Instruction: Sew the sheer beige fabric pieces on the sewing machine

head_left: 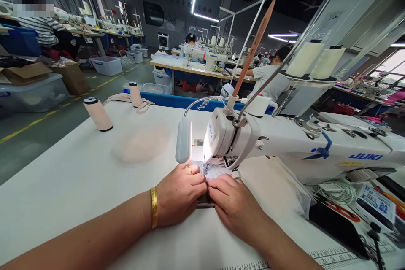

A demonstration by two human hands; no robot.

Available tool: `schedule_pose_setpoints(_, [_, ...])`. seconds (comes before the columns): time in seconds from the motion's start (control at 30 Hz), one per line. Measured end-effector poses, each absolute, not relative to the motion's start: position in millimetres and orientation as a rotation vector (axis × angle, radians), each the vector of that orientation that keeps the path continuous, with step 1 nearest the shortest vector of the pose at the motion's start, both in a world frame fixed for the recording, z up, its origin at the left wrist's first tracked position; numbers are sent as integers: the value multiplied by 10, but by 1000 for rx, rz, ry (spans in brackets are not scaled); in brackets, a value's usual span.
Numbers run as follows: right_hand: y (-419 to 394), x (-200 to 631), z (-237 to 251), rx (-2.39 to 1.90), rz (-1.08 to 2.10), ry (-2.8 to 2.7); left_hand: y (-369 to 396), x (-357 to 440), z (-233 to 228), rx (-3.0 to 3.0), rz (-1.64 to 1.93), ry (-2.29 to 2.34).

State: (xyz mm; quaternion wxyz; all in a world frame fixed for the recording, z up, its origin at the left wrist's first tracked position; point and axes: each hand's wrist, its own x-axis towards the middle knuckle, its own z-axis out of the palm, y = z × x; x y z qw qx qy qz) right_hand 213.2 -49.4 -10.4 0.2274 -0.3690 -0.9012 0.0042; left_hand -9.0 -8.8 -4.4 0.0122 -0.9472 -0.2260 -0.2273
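Observation:
Under the needle of a white JUKI sewing machine (218,135) lies a small piece of white sheer fabric (217,171), brightly lit. My left hand (179,196), with a gold bangle and ring, is closed at the fabric's near left edge, fingertips by the presser foot. My right hand (236,204) pinches the fabric's near right side, its fingertips meeting those of my left hand. Both hands partly cover the metal needle plate (205,206), and the held edge is mostly hidden by the fingers. A grey lamp head (184,140) hangs just above my left hand.
Two peach thread spools (98,114) stand at the table's far left. Beige sheer fabric (268,185) lies under the machine arm. At right are a black phone-like slab (337,228), orange thread snips (343,211) and a coiled white cable (337,192). Other people sit at machines beyond.

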Motion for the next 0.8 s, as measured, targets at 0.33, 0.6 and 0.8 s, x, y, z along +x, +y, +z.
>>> schedule_pose_setpoints(0.33, [-500, 2170, -77, -1029, 11, -2492, -184, -172, -23, -3001, -799, -783])
schedule_pose_setpoints(0.6, [-473, 2176, -89, -1034, -13, -2477, -211, -116, -19, -2955, -835, -789])
schedule_pose_setpoints(0.8, [-405, 2163, -116, -1075, -33, -2474, -161, -95, -35, -2938, -776, -860])
